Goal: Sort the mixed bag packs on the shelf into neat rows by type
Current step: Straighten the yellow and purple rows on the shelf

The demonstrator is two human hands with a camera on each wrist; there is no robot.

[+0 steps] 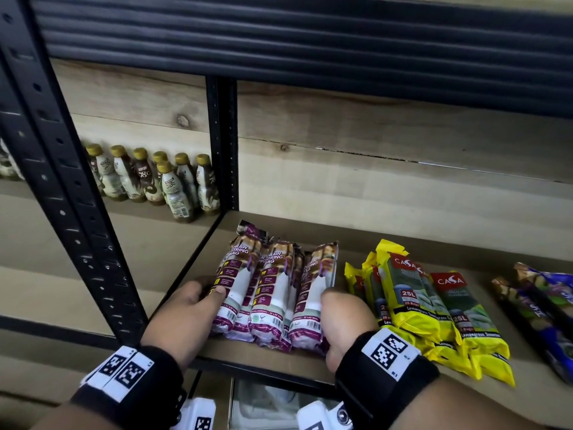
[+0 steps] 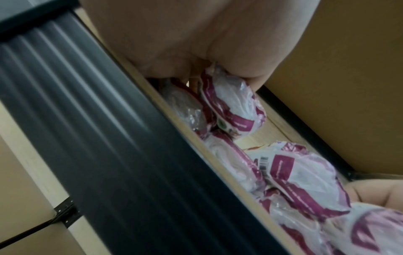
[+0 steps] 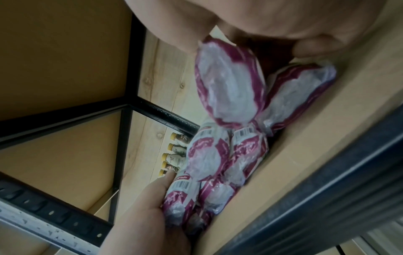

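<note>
- The shelf board [image 1: 387, 243] is pale wood on a black perforated metal frame, with a wood-plank wall behind it and the dark ribbed edge of the upper shelf overhead.
- A cluster of purple-and-white drawstring bag packs [image 1: 273, 290] lies at the left end of the board, long sides together and stacked in more than one layer, their barcode ends toward the front edge.
- Just to their right is a bunch of yellow CASA 25L bag packs [image 1: 415, 305], overlapping one another and fanned a little toward the front.
- Farther right, apart from the yellow ones, lie blue bag packs [image 1: 539, 305] at an angle, cut off by the edge of the view.
- In the next bay to the left stand gold-capped drink bottles [image 1: 148, 178] in a group against the back wall.
- The left hand [image 1: 189, 308] cups the outer left side of the purple cluster, thumb on top of the leftmost pack and fingers curled round its side.
- The right hand [image 1: 344, 318] presses against the right side of the same cluster, fingers curled about the rightmost pack's near end, thumb against its top.
- Both wrists wear black bands [image 1: 387, 355] with white square-patterned markers.
</note>
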